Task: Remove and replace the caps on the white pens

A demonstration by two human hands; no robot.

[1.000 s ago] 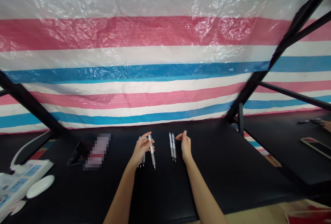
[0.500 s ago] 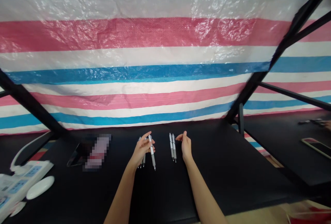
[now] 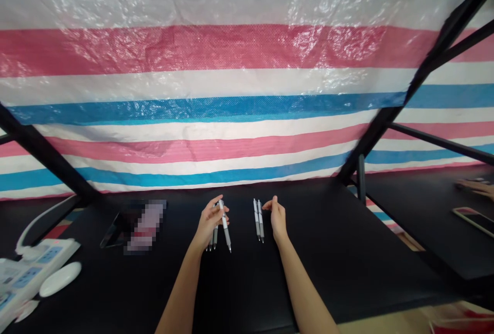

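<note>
Black table (image 3: pixel 116 293): left hand (image 3: pixel 207 224) pinches one grey pen (image 3: pixel 227 236) by its barrel, tip free; spare pens (image 3: pixel 213 244) lie beneath. Right hand (image 3: pixel 278 219) half-curled, empty, beside two parallel pens (image 3: pixel 258 221), seemingly kept apart. Striped tarp (image 3: pixel 231 66) behind.

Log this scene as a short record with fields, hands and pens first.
Holding: left hand grips a white pen; more pens lie under it
Free: right hand loosely curled, holding nothing, just right of two pens lying side by side
Surface: black table
Left edge: power strip, white mouse
Backdrop: striped tarp
Far right: another person's hand, phone
</note>
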